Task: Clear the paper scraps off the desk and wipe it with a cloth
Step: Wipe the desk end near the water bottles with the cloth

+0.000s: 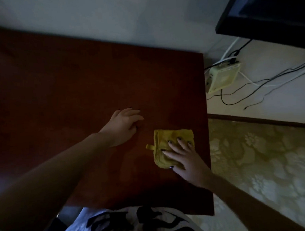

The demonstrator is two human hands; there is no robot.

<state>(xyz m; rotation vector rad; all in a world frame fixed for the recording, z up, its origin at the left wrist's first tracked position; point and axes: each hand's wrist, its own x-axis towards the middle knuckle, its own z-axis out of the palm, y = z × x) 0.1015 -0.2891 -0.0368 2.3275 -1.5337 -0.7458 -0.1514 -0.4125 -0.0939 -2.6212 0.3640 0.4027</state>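
Hands (184,159) (124,124) flat; right on ribbed (square) cloth (164,141).

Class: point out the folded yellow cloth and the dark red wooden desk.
Folded yellow cloth (164,136): head view, its upper fold.
Dark red wooden desk (75,80): head view, bare top.

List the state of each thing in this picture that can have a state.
yellow cloth: folded, flat on the desk near its right edge.
right hand: fingers spread, pressing on the yellow cloth.
left hand: relaxed, resting on the desk, holding nothing.
screen: dark.
white box: cables attached.
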